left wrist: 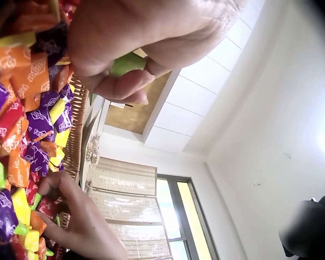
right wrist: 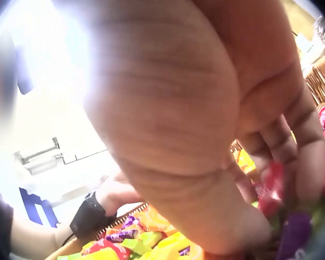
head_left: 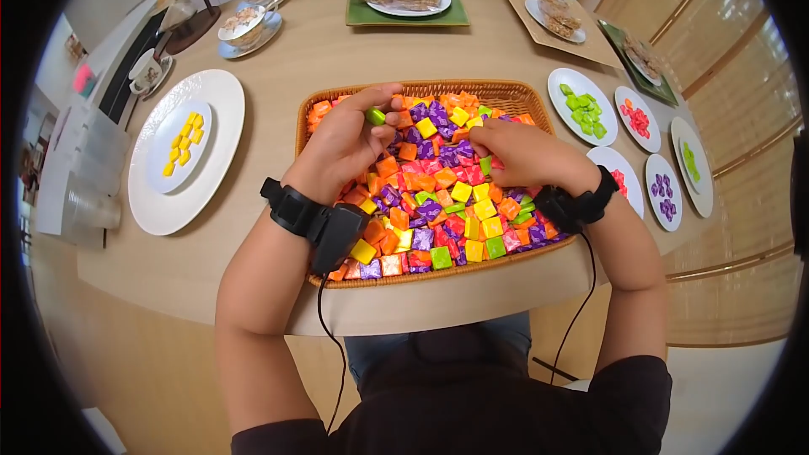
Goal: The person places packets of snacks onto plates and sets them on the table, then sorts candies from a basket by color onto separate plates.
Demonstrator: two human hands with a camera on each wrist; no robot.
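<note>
A brown wicker basket point(head_left: 539, 109) is filled with wrapped candies in orange, yellow, purple, red and green. Over its left part is the left hand point(head_left: 350, 139), its curled fingers gripping a green candy point(head_left: 375, 116); the left wrist view shows this green candy point(left wrist: 127, 64) between the fingers and palm side. At the right part of the basket, the right hand point(head_left: 527, 152) reaches down into the pile, thumb and forefinger around another green candy point(head_left: 485, 165). In the right wrist view the right hand point(right wrist: 206, 124) has its fingertips among red, purple and green candies, partly blurred.
Left of the basket, a large white plate point(head_left: 227, 126) bears a smaller plate with yellow candies. To the right stand plates with green candies point(head_left: 581, 109), red candies point(head_left: 638, 120) and purple candies point(head_left: 663, 195). Trays point(head_left: 358, 13) with snacks and bowls point(head_left: 244, 29) stand at the back.
</note>
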